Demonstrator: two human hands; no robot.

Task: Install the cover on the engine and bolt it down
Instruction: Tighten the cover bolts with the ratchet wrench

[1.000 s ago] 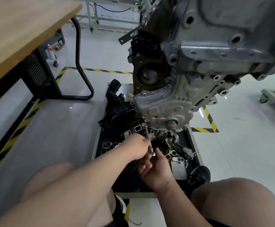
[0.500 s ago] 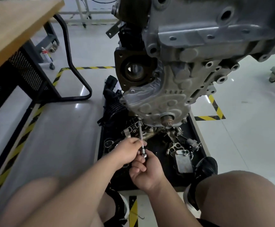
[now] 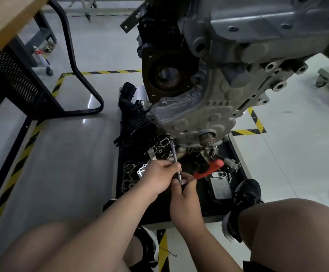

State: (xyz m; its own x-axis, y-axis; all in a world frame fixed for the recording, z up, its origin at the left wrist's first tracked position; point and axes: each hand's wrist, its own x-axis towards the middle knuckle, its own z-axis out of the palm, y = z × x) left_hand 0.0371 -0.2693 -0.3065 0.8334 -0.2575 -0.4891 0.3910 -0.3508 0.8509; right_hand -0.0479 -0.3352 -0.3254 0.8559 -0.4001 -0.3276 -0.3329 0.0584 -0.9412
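Observation:
A grey cast cover [image 3: 195,114] sits against the lower end of the hanging engine [image 3: 248,36]. A thin steel extension bar [image 3: 174,154] runs from a bolt at the cover's lower left edge down to my hands. My left hand [image 3: 157,177] pinches the bar's lower part. Just below it, my right hand [image 3: 183,195] grips the ratchet head at the bar's end. The ratchet's red handle [image 3: 208,169] sticks out to the right.
Under the engine a black tray [image 3: 236,154] holds several loose metal parts, gaskets and a black plastic manifold [image 3: 134,118]. A wooden-topped bench [image 3: 6,20] with black legs stands at left. Yellow-black tape [image 3: 108,72] marks the floor. My knees and shoes frame the tray.
The view has shifted nearer to the engine's lower end. The ratchet's red handle has swung out to the right into sight. Both hands stay on the tool at the same bolt.

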